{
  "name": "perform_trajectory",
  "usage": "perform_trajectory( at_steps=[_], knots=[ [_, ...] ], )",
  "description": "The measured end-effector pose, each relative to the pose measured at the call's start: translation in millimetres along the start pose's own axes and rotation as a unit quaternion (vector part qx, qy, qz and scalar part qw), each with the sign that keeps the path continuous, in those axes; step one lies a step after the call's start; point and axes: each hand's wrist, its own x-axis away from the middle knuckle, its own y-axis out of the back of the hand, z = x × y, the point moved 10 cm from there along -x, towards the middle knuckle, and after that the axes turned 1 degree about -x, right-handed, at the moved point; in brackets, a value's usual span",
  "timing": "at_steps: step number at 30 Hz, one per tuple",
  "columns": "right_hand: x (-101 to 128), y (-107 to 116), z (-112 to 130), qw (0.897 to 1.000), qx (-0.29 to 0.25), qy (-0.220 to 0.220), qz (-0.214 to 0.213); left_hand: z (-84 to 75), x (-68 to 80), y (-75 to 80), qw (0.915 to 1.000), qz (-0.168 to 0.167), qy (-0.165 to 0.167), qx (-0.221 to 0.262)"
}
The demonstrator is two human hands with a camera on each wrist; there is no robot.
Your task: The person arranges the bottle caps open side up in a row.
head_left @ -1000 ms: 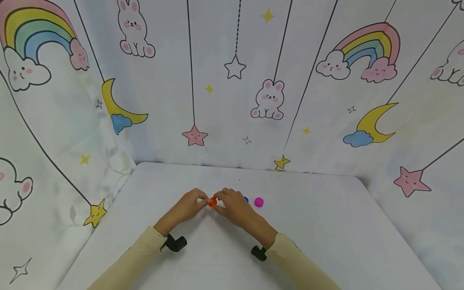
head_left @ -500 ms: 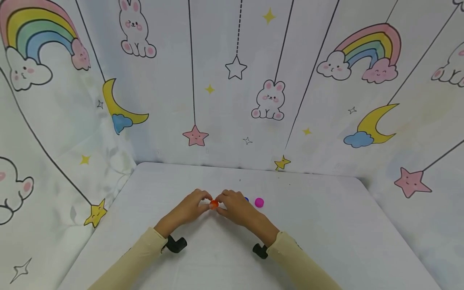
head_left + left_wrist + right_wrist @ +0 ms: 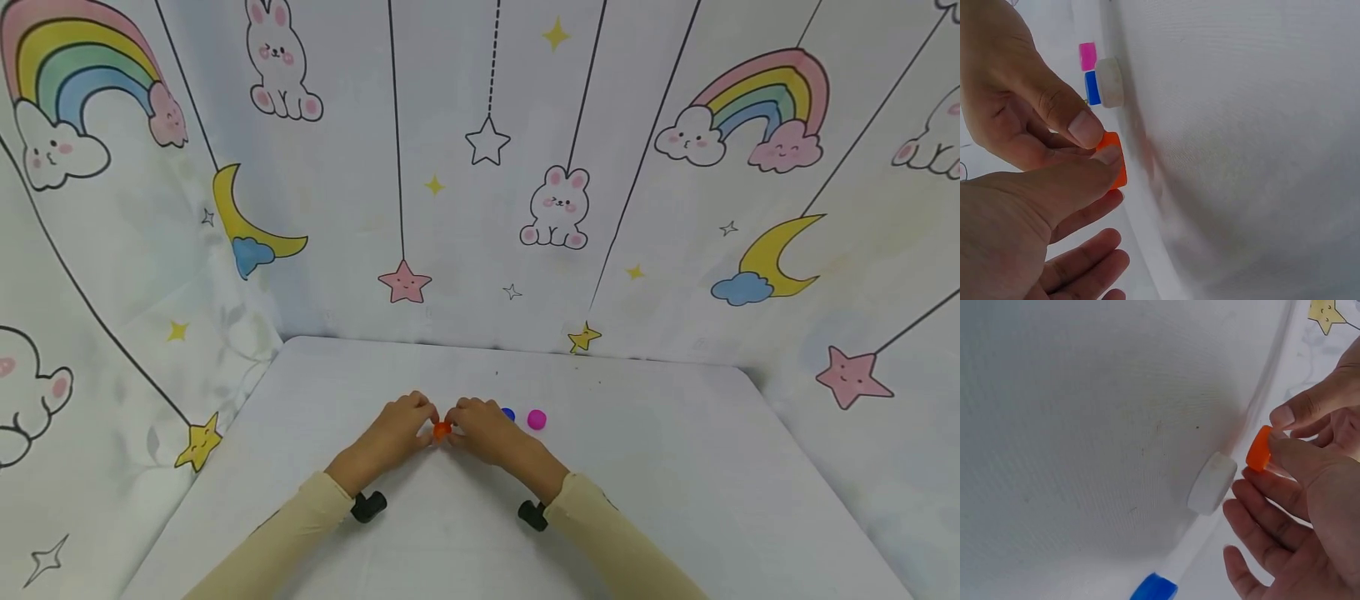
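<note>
Two hands meeting fingertip to fingertip, left hand [image 3: 393, 427] and right hand [image 3: 483, 429] both pinching orange cap [image 3: 442, 429], wrists low over table [image 3: 675, 467]

Orange cap [image 3: 442, 429], blue cap [image 3: 508, 414], pink cap [image 3: 536, 419], white cap [image 3: 1211, 483], white table [image 3: 675, 467].

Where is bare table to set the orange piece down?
Bare table lies right of the pink piece and left of the left hand. It is crowded around the orange piece, white cap and blue piece.
</note>
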Motion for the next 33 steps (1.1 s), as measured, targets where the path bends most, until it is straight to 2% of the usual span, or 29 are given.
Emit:
perform_trajectory(
  at_steps=[5,12,22,26,33],
  knots=[
    [-2,-3,0,1.0,0.01,-0.002,-0.001,-6.6,0.8,2.2,0.999,-0.018,-0.035,-0.022],
    [-3,-2,6,0.999,0.038,0.004,0.001,-9.3,1.5,1.8,0.9972,-0.028,-0.052,-0.046],
    [-3,-5,9,0.999,0.04,-0.008,0.009,-12.1,4.2,2.3,0.9938,-0.046,-0.075,-0.069],
    [-3,-4,11,0.999,0.043,-0.011,0.015,-12.3,3.9,1.9,0.9932,-0.047,-0.072,-0.078],
    [-1,0,8,0.998,0.047,-0.021,0.023,-11.4,1.2,-0.2,0.9967,-0.014,-0.042,-0.069]
  ],
)
